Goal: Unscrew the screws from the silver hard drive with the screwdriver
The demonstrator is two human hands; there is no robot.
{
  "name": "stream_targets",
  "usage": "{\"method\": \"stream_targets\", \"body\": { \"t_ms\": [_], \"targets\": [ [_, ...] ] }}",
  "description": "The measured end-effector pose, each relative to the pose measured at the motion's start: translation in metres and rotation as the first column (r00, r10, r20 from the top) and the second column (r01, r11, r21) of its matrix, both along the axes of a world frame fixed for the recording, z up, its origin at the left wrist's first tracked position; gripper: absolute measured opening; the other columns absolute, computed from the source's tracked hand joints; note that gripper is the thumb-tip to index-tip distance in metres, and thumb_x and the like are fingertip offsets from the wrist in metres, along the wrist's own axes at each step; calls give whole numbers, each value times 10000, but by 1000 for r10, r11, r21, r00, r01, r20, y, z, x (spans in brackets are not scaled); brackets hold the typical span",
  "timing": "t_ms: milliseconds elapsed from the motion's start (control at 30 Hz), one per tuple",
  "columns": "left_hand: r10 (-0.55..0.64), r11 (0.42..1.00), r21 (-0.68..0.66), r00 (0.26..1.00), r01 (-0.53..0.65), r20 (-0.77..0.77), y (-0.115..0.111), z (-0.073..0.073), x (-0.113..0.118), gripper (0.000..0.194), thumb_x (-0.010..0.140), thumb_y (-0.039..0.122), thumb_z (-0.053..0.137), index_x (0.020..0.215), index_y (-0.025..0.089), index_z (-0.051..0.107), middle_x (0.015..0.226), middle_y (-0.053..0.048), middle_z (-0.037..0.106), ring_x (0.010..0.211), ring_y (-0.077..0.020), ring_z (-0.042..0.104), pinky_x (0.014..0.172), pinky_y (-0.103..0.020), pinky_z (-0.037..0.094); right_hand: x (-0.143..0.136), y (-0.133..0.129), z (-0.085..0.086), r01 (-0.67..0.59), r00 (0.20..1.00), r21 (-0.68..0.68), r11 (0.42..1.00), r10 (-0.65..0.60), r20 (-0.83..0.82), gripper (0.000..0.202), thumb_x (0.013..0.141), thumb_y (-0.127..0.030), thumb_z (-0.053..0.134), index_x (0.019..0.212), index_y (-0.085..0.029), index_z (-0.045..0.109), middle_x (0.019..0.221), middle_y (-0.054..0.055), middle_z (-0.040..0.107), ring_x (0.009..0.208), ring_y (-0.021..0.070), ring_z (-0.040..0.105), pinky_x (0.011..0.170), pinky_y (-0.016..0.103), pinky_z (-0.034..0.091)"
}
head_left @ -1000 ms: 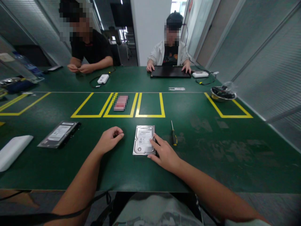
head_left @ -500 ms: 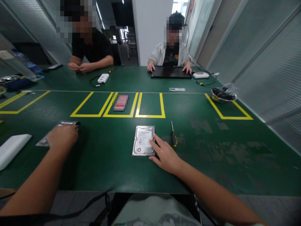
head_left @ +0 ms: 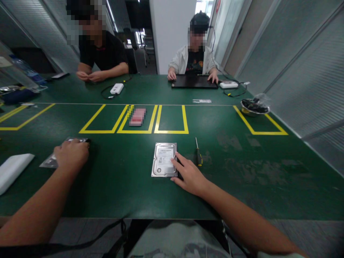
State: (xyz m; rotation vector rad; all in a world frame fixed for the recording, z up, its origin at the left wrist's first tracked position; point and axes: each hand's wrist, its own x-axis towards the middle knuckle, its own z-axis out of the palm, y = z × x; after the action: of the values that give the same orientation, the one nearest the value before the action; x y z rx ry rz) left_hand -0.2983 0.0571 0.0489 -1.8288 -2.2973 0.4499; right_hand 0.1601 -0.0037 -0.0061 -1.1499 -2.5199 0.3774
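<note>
A silver hard drive, label side up, lies flat on the green table in front of me. My right hand rests at its right edge, fingers spread, the fingertips touching the drive without gripping it. Just beyond that hand lies a screwdriver with a black and yellow handle, its tip pointing away. Off to the left, my left hand is closed with curled fingers over a clear plastic bag. The hand hides most of the bag and whatever is inside; a dark bit shows by the fingertips.
Yellow tape outlines cross the table, one around a blurred pink item. A white block sits far left, a metal bowl of dark items at right. Two people sit opposite, one with hands on a black panel.
My left hand has shifted slightly on the plastic bag, its fingers a little farther forward. My right hand and the hard drive stay in place; the view has moved slightly.
</note>
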Motion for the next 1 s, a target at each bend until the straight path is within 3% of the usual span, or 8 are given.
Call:
{"method": "stream_targets", "body": {
  "t_ms": [367,500,633,800,1000],
  "targets": [
    [-40,998,-42,999,39,-4,4,-2,-6,522,905,393,319,1153,66,641,1269,-263,569,1121,-409,452,882,-519,368,0,0,2,7,1000,-28,1000,-7,3,679,861,-353,645,1446,-77,438,1547,268,320,1403,358,383,1095,498,398],
    [-41,999,18,999,41,3,5,2,11,550,932,433,261,1101,64,631,1187,-248,605,1056,-392,495,836,-477,389,0,0,3,10,1000,-31,999,-10,7,681,860,-360,647,1444,-77,443,1547,263,325,1400,356,386,1096,493,396],
    [-144,985,120,978,127,148,6,5,44,469,943,439,305,997,112,636,957,-148,667,868,-285,545,737,-343,377,0,0,2,5,1000,-22,1000,-5,0,677,862,-355,644,1443,-73,441,1547,262,325,1409,352,375,1102,483,392],
    [-344,923,302,858,236,382,1,7,102,349,918,428,418,936,159,640,900,-93,671,849,-241,572,717,-315,394,0,-3,3,18,1000,-22,1000,-18,-11,680,859,-355,650,1444,-82,436,1549,272,312,1420,347,361,1101,495,386],
    [-526,849,415,591,327,612,-14,8,166,273,892,406,501,849,179,648,794,-32,644,739,-173,582,672,-271,427,1,-2,5,33,999,-10,999,-33,12,641,844,-355,685,1406,-110,498,1501,272,394,1420,365,360,1098,517,361]
  ]
}}
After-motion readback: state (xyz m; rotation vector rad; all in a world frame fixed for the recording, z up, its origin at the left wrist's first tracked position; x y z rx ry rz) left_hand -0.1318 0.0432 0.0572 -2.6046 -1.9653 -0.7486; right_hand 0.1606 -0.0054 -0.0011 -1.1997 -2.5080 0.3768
